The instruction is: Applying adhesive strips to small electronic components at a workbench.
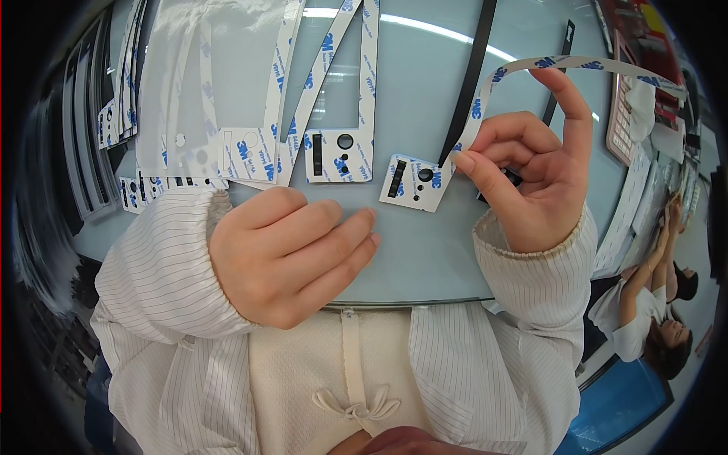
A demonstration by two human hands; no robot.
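Observation:
My right hand [542, 163] pinches a white strip of adhesive backing paper with blue print [591, 64] between thumb and forefinger. The strip arches over a raised finger and trails off to the right. At the pinch it meets a small white-faced panel piece [413, 183] with a dark slot and round holes. A narrow black strip [472, 76] runs up from that piece. My left hand [292, 254] rests near the table's front edge, fingers loosely bent and slightly apart, with nothing seen in it; its thumb is hidden. Closest to it is an L-shaped adhesive-backed piece [359, 152].
More printed-backing pieces [250, 155] overlap clear plastic film [171, 76] on the left. Dark frames [83, 136] are stacked farther left. Another thin black strip [565, 45] lies beyond my right hand. A pink keyboard [622, 114] and papers sit at right; other people [629, 311] work there.

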